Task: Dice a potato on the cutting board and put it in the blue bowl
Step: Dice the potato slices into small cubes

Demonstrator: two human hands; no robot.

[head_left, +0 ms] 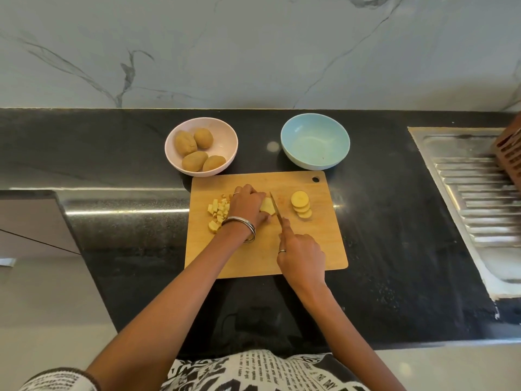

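A wooden cutting board (pixel 310 249) lies on the black counter. My left hand (pixel 248 206) holds down a pale yellow potato piece (pixel 267 206) near the board's middle. My right hand (pixel 300 256) grips a knife (pixel 276 210) with the forefinger along its spine; the blade stands against the right side of that piece. Several small dice (pixel 218 211) lie left of my left hand. A short row of round potato slices (pixel 301 204) lies to the right of the blade. The blue bowl (pixel 315 141) stands behind the board, with nothing in it.
A pink bowl (pixel 201 146) with several whole potatoes stands behind the board's left corner. A steel sink drainboard (pixel 476 198) lies to the right, with a brown slotted object (pixel 510 153) at its far edge. The counter's front edge runs just below the board.
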